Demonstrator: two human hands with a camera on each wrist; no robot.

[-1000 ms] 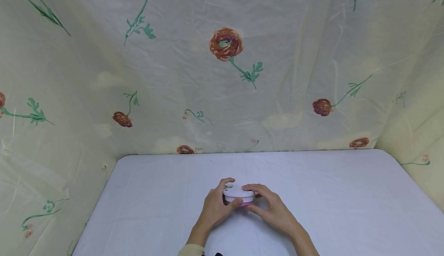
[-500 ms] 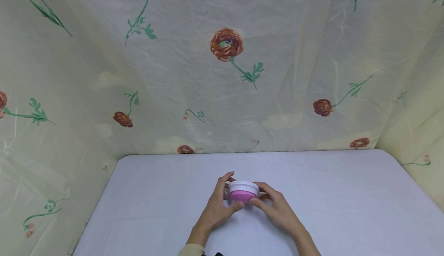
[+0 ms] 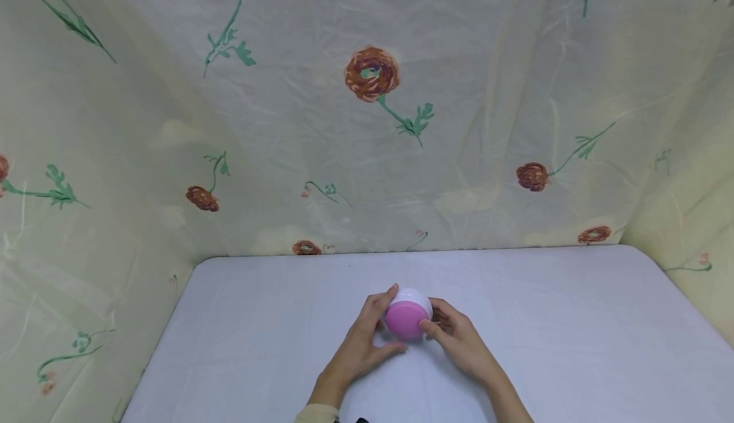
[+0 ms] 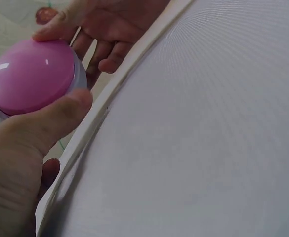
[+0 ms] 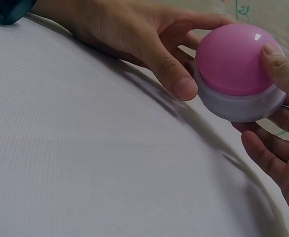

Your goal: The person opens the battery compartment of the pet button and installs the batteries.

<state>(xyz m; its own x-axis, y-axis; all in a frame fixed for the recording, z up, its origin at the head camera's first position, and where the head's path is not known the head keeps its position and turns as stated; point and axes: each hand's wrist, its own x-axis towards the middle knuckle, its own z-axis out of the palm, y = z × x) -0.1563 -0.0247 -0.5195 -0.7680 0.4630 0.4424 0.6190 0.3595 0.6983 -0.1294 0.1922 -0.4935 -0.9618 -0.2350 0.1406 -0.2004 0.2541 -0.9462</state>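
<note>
A round white object with a glossy pink dome (image 3: 406, 319) is tilted, dome toward me, above the white table. My right hand (image 3: 467, 346) pinches it from the right, thumb on the edge of the pink dome and fingers behind the white part. In the right wrist view, the white rim (image 5: 238, 107) shows below the dome. My left hand (image 3: 361, 340) is at its left side, forefinger stretched along the edge and thumb spread off below it. The left thumb (image 4: 60, 116) overlaps the rim in the left wrist view. The object's white face is turned away and hidden.
The table (image 3: 258, 321) is covered with a white cloth. Pale curtains (image 3: 447, 92) with a red flower print hang behind it and along both sides. A light sleeve cuff (image 3: 316, 413) shows at the left wrist.
The object has turned over from its white face up to its pink dome facing me, moving slightly right. My left thumb has come away from its front; the right thumb has moved onto the dome.
</note>
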